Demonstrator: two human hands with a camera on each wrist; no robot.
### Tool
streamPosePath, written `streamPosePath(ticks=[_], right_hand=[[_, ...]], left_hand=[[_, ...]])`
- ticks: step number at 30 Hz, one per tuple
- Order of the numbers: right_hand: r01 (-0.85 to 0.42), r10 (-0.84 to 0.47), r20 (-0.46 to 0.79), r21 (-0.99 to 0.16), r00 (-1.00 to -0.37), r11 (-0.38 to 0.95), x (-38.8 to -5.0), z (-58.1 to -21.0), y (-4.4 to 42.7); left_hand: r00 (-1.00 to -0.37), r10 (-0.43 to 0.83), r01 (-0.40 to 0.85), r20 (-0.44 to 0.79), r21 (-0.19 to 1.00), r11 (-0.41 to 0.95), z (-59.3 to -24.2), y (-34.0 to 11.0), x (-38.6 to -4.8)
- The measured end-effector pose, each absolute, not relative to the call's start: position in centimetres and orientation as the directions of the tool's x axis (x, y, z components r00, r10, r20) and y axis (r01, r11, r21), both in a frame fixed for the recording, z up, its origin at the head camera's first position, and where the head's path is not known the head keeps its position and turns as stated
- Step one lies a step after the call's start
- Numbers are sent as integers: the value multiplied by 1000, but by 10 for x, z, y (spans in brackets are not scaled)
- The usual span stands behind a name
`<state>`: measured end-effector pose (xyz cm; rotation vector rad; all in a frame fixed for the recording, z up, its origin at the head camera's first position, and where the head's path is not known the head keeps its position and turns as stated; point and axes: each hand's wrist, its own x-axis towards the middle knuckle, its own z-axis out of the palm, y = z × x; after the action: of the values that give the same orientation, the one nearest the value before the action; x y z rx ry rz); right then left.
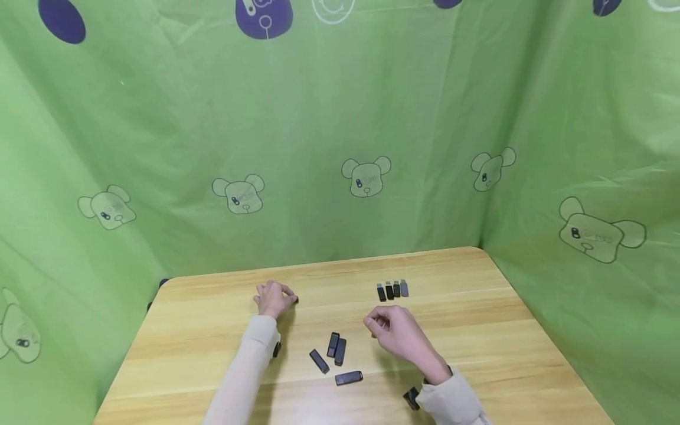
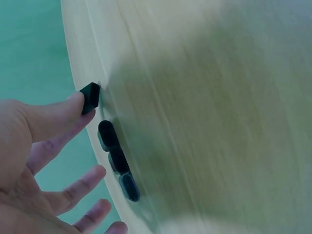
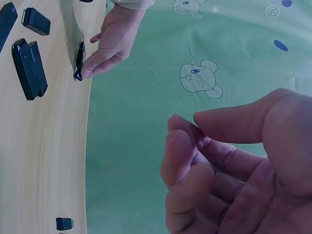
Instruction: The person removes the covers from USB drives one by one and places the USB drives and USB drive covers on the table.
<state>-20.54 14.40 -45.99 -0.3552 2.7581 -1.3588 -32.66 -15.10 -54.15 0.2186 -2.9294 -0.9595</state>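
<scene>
At the far left of the table, my left hand [image 1: 273,298] pinches a small black piece, seemingly a flash drive cap [image 2: 90,97], between thumb and forefinger. Three similar black caps [image 2: 117,160] stand in a row beside its other, spread fingers. My right hand [image 1: 399,334] hovers over the right half of the table with loosely curled fingers. Its thumb comes close to the forefinger, and nothing shows between them in the right wrist view. Beyond it, several uncapped flash drives [image 1: 389,291] lie side by side, their connectors pointing away.
Several dark flash drives [image 1: 340,352], seemingly capped, lie scattered on the wooden table [image 1: 441,268] between the forearms; two touch. A green curtain [image 1: 319,106] with bear-face prints rises behind and on both sides. A black device [image 1: 411,398] sits at the right wrist.
</scene>
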Motion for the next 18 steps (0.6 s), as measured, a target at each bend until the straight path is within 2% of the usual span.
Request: streamPosePath(ticks=[6, 18], right_hand=[[-179, -221, 58, -793, -974, 582, -206, -459, 145], [-186, -233, 59, -798, -971, 573, -204, -462, 148]], left_hand=[[-989, -140, -100, 39, 516, 851, -543, -150, -330], [-985, -109, -41, 131, 438, 898, -552, -151, -334]])
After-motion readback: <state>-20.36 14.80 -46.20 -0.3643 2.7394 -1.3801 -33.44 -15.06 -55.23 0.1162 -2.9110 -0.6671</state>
